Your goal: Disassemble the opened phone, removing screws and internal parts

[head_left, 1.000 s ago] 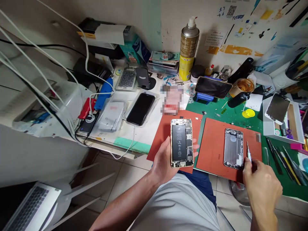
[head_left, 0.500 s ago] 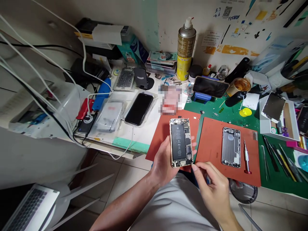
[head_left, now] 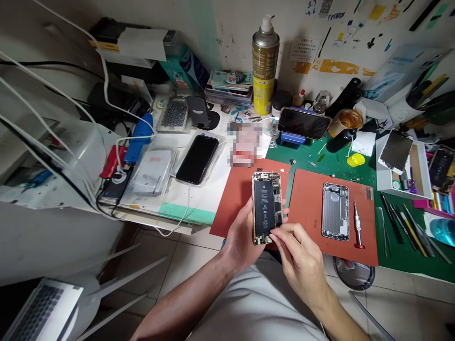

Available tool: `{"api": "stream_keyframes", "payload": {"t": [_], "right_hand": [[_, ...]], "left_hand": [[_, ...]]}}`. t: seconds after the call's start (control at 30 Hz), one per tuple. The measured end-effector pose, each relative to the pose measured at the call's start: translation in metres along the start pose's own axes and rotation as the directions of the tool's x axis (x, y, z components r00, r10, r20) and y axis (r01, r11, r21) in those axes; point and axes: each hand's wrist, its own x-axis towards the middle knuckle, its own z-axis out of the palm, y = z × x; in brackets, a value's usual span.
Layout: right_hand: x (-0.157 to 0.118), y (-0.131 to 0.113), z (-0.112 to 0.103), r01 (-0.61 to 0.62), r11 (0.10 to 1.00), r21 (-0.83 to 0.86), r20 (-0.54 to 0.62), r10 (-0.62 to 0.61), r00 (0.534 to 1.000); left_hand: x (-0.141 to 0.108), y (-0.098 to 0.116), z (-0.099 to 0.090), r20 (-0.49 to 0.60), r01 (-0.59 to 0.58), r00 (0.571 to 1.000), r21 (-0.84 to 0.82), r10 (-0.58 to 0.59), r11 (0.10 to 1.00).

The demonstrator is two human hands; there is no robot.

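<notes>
Holding one open phone (head_left: pixel 265 203) in the left hand (head_left: pixel 241 239), with fingers clamped on its sides. Pinching with the right hand (head_left: pixel 274 233) at five o'clock over the phone, with two fingertips together; can't tell on what. At three o'clock, one phone back (head_left: pixel 335 210) and one screwdriver (head_left: pixel 358 225) on one red mat (head_left: pixel 305 203).
</notes>
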Motion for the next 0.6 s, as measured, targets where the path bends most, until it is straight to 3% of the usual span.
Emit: {"api": "stream_keyframes", "payload": {"t": [0.17, 0.23, 0.27, 0.33, 0.4, 0.5, 0.6], "right_hand": [[-0.001, -0.006, 0.003, 0.017, 0.999, 0.039, 0.008, -0.018, 1.0], [-0.003, -0.007, 0.007, -0.123, 0.989, 0.083, -0.118, 0.133, 0.984], [-0.005, -0.007, 0.01, -0.24, 0.96, 0.146, -0.197, 0.265, 0.944], [-0.005, -0.006, 0.014, -0.432, 0.815, 0.386, -0.243, 0.542, 0.804], [-0.002, -0.005, 0.016, -0.486, 0.575, 0.658, -0.071, 0.689, 0.721], [0.009, -0.001, 0.006, -0.444, 0.259, 0.858, 0.189, 0.644, 0.741], [0.024, 0.01, -0.019, -0.453, 0.186, 0.872, 0.293, 0.544, 0.787]], "left_hand": [[0.0, -0.004, 0.0, -0.016, 0.026, 1.0, 0.018, -0.026, 0.999], [-0.002, -0.005, 0.003, -0.039, -0.032, 0.999, 0.019, 0.033, 0.999], [-0.002, -0.005, 0.005, -0.041, -0.077, 0.996, 0.013, 0.077, 0.997], [-0.005, -0.007, 0.008, -0.023, -0.172, 0.985, -0.007, 0.171, 0.985], [-0.008, -0.012, 0.007, 0.015, -0.237, 0.971, -0.005, 0.237, 0.971], [-0.015, -0.022, -0.012, 0.147, -0.279, 0.953, 0.082, 0.266, 0.957], [-0.018, -0.021, -0.046, 0.243, -0.258, 0.944, 0.12, 0.224, 0.959]]}}
